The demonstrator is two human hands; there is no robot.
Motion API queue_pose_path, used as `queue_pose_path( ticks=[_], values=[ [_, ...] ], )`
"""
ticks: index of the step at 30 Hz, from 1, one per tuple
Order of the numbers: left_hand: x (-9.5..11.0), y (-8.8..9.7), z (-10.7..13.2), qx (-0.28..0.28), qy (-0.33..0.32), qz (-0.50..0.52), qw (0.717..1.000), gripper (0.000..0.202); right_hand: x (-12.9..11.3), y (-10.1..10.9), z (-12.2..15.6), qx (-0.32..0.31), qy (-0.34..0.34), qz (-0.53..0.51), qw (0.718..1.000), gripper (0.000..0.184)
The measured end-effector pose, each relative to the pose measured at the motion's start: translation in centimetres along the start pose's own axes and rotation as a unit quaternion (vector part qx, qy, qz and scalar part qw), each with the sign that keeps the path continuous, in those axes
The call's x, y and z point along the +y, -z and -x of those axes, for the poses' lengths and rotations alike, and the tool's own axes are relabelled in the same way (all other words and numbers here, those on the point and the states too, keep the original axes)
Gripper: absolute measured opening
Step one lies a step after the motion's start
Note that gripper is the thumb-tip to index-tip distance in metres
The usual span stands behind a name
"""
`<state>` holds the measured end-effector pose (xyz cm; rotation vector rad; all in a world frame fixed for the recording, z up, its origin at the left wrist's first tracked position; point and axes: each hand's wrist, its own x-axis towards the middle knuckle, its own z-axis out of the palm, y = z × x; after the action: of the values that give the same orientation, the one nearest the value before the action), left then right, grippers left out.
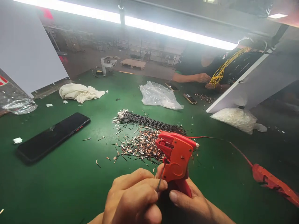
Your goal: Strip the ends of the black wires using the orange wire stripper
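Note:
My right hand (193, 199) is wrapped round the handle of a red and orange wire stripper (179, 155), held up over the near part of the table. My left hand (137, 196) pinches a thin dark wire (161, 179), whose upper end meets the stripper near its jaw side; whether it is inside the jaws I cannot tell. Behind the tool lies a heap of short copper and black wire scraps (142, 146). Beyond that heap rests a bundle of black wires (147, 119) with pale metal ends at the left.
A black phone (53, 137) lies at left on the green table (81, 186). Farther back are a white cloth (79, 92) and a clear plastic bag (158, 95). A second red tool (273, 180) lies at right. Across the table, a person holds yellow wires (219, 74).

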<state>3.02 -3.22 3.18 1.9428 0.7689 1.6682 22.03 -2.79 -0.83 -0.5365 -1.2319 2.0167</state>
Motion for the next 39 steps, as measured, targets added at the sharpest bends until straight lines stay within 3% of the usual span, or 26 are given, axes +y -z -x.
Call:
queue_pose_path(
  ticks=[2,5,8,12,17,24,31,37,39],
  values=[
    [0.4,0.0,-0.1,-0.017,0.018,0.039,0.999,0.02,-0.1,0.0,-0.1,-0.007,0.004,0.004,1.0,0.028],
    [0.5,-0.1,0.2,0.007,0.038,0.074,0.997,0.017,-0.2,-0.2,-0.3,-0.016,0.006,-0.005,1.0,0.024],
    [-0.2,-0.5,0.6,0.018,0.012,0.08,0.997,0.017,-0.1,-0.3,-0.3,-0.003,-0.007,-0.038,0.999,0.023],
    [-0.8,-0.8,0.4,0.015,-0.042,0.048,0.998,0.019,0.3,-0.5,-0.1,0.028,-0.015,-0.067,0.997,0.023],
    [0.2,-0.3,-0.5,-0.051,-0.015,-0.027,0.998,0.031,0.1,-1.1,0.2,0.102,-0.041,-0.04,0.993,0.031],
    [0.3,-0.1,-0.6,-0.045,-0.082,-0.1,0.991,0.012,-1.5,-2.6,0.4,0.146,-0.107,-0.003,0.983,0.043],
    [0.1,0.1,-0.9,-0.03,-0.091,-0.134,0.986,0.01,-1.4,-2.3,0.8,0.134,-0.105,-0.068,0.983,0.038],
    [0.4,0.4,-1.3,-0.003,-0.076,-0.135,0.988,0.011,-0.8,-1.6,-0.3,0.022,-0.063,-0.146,0.987,0.036],
    [0.6,1.0,-1.9,0.004,-0.08,-0.153,0.985,0.012,-1.2,-1.6,-0.8,0.037,-0.045,-0.165,0.984,0.037]
  ],
)
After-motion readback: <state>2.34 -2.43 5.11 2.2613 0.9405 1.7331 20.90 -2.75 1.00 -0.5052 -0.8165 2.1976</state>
